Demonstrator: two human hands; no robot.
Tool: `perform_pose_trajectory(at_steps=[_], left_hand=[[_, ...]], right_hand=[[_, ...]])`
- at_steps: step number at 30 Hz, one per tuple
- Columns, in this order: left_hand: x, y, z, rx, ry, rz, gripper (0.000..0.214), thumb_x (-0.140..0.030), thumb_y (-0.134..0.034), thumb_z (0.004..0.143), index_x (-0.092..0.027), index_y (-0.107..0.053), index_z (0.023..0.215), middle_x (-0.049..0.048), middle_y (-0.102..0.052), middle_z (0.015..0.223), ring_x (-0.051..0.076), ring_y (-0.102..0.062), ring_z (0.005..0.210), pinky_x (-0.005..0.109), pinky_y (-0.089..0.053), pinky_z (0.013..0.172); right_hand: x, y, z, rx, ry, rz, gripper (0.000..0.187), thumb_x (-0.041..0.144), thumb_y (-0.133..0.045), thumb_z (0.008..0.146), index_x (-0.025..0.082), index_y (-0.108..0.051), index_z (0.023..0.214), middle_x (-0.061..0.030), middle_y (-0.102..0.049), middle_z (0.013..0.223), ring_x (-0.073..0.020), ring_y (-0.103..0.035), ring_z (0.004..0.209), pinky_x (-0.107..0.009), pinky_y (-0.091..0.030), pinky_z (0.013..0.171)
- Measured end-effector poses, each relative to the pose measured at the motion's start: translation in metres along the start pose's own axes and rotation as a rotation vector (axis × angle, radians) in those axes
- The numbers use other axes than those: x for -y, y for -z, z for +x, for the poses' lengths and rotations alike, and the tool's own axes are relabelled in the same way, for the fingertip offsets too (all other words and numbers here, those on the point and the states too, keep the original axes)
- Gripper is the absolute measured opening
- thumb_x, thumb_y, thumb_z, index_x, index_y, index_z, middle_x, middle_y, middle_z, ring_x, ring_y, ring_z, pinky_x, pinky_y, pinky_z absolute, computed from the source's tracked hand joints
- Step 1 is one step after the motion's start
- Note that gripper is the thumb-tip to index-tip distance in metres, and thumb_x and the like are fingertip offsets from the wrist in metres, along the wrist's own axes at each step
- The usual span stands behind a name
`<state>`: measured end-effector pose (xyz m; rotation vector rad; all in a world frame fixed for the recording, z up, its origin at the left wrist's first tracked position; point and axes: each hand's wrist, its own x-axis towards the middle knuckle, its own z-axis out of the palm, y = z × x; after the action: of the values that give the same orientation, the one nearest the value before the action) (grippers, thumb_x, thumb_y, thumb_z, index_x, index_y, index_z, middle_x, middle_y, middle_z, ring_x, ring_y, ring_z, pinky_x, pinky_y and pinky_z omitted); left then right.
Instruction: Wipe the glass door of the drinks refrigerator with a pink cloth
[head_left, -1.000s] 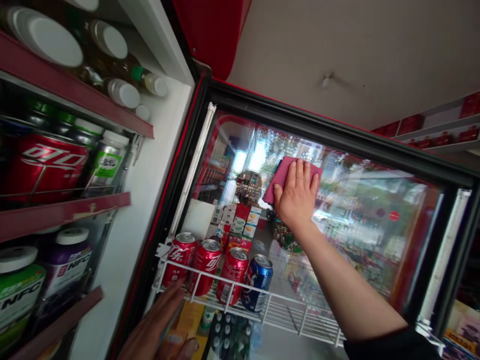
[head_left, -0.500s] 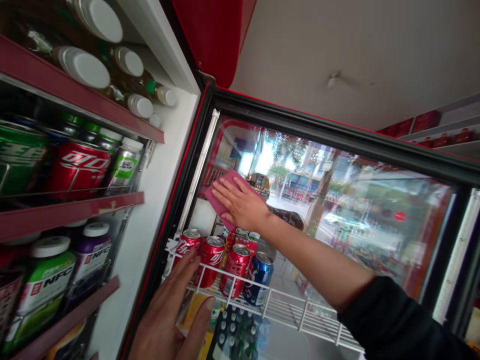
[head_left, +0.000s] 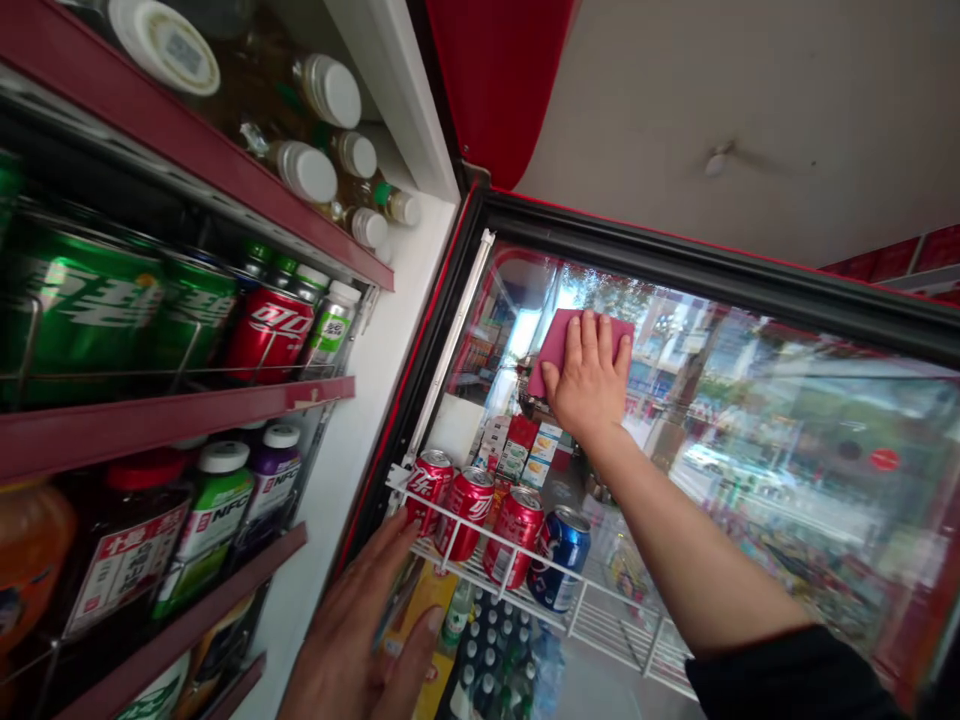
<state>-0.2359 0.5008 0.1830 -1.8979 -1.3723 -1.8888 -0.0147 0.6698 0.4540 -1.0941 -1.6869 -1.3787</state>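
Observation:
With my right hand (head_left: 591, 375) I press a folded pink cloth (head_left: 544, 376) flat against the glass door (head_left: 757, 440), fingers extended over it. The cloth lies on the upper left part of the pane. My left hand (head_left: 367, 620) is lower left, fingers apart and holding nothing visible, in front of the door's edge and nearest the wire rack (head_left: 574, 610). On that rack stand red cans (head_left: 513, 535) and one blue can (head_left: 559, 560). The left hand's wrist is out of view.
An open cooler (head_left: 382, 330) on the left holds green cans (head_left: 86, 310), juice bottles (head_left: 210, 520) and white-capped bottles (head_left: 307, 172) on its shelves. Through the glass, cartons (head_left: 517, 450) and bottles (head_left: 491, 650) show. A red panel (head_left: 499, 90) overhangs the door's hinge corner.
My right hand has slid the cloth rightward and slightly up across the glass, its fingers now pointing upward. The view has shifted left, showing more shelves. My left hand remains open.

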Motion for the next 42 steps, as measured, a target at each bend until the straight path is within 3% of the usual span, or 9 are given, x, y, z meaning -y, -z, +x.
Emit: perform_pose_trajectory(at_steps=[6,10,13,17,20,27,31,36,42], left_hand=[[0.002,0.003,-0.003,-0.02,0.028,-0.001,0.064,-0.038,-0.066,0.1,-0.035,-0.051,0.163,0.0045,-0.061,0.166,0.03,-0.064,0.147,0.044,-0.062,0.117],[0.0,0.002,-0.004,-0.014,0.033,-0.019,0.065,-0.037,-0.066,0.1,-0.034,-0.051,0.163,0.0049,-0.062,0.165,0.029,-0.064,0.147,0.044,-0.058,0.122],[0.002,0.0,-0.008,0.014,0.004,0.006,0.064,-0.035,-0.066,0.101,-0.032,-0.05,0.163,0.0058,-0.061,0.165,0.027,-0.063,0.148,0.042,-0.055,0.124],[0.01,-0.003,-0.015,0.067,-0.019,0.086,0.065,-0.034,-0.068,0.1,-0.029,-0.051,0.162,0.0077,-0.062,0.165,0.025,-0.062,0.149,0.038,-0.055,0.123],[0.014,-0.007,-0.018,0.075,-0.05,0.118,0.067,-0.034,-0.068,0.099,-0.029,-0.05,0.163,0.0071,-0.065,0.161,0.025,-0.065,0.146,0.036,-0.059,0.117],[0.016,-0.011,-0.02,0.087,-0.082,0.109,0.068,-0.032,-0.066,0.099,-0.03,-0.049,0.165,0.0054,-0.068,0.158,0.023,-0.069,0.141,0.032,-0.06,0.113],[0.016,-0.013,-0.02,0.089,-0.068,0.083,0.059,-0.032,-0.065,0.1,-0.029,-0.056,0.158,0.0047,-0.071,0.154,0.021,-0.069,0.14,0.029,-0.059,0.112],[0.005,-0.025,-0.015,0.097,-0.036,0.055,0.054,-0.034,-0.062,0.102,-0.025,-0.059,0.156,0.0072,-0.069,0.156,0.022,-0.068,0.143,0.033,-0.057,0.116],[-0.001,-0.03,-0.013,0.122,0.019,-0.007,0.059,-0.037,-0.065,0.102,-0.029,-0.056,0.159,0.0062,-0.065,0.161,0.024,-0.065,0.146,0.037,-0.056,0.119]], right_hand=[[0.074,-0.021,0.025,0.107,0.049,0.081,0.081,0.045,-0.048,0.108,0.001,-0.027,0.173,-0.0239,-0.019,0.184,-0.0436,-0.013,0.173,-0.076,-0.011,0.137],[0.125,-0.042,-0.006,0.173,0.222,0.23,0.079,0.037,-0.052,0.106,0.001,-0.029,0.172,-0.0265,-0.02,0.183,-0.0441,-0.014,0.173,-0.08,-0.013,0.135],[0.141,-0.046,-0.031,0.168,0.268,0.249,0.078,0.036,-0.055,0.106,-0.004,-0.033,0.169,-0.0315,-0.023,0.18,-0.0483,-0.02,0.171,-0.08,-0.019,0.134],[0.124,-0.036,-0.031,0.231,0.407,0.22,0.081,0.047,-0.057,0.107,-0.007,-0.04,0.164,-0.0364,-0.036,0.174,-0.0488,-0.035,0.164,-0.073,-0.032,0.131],[0.104,-0.032,-0.021,0.219,0.547,0.191,0.075,0.048,-0.058,0.107,-0.003,-0.048,0.16,-0.0335,-0.045,0.17,-0.0453,-0.041,0.159,-0.067,-0.034,0.13],[0.088,-0.044,-0.01,0.304,1.093,0.26,0.038,0.021,-0.049,0.109,0.01,-0.074,0.135,-0.0192,-0.075,0.14,-0.0308,-0.063,0.135,-0.052,-0.047,0.121],[0.083,-0.042,-0.004,0.354,1.196,0.251,0.042,0.02,-0.054,0.107,0.011,-0.07,0.145,-0.0139,-0.069,0.155,-0.0297,-0.057,0.149,-0.05,-0.041,0.13],[0.082,-0.034,-0.008,0.485,1.233,0.201,0.049,0.017,-0.053,0.106,0.024,-0.065,0.153,-0.0008,-0.058,0.168,-0.0256,-0.045,0.163,-0.056,-0.029,0.139],[0.059,-0.028,-0.025,0.529,1.181,0.179,0.054,0.02,-0.049,0.109,0.023,-0.055,0.162,0.0001,-0.05,0.173,-0.0259,-0.036,0.168,-0.056,-0.022,0.143]])
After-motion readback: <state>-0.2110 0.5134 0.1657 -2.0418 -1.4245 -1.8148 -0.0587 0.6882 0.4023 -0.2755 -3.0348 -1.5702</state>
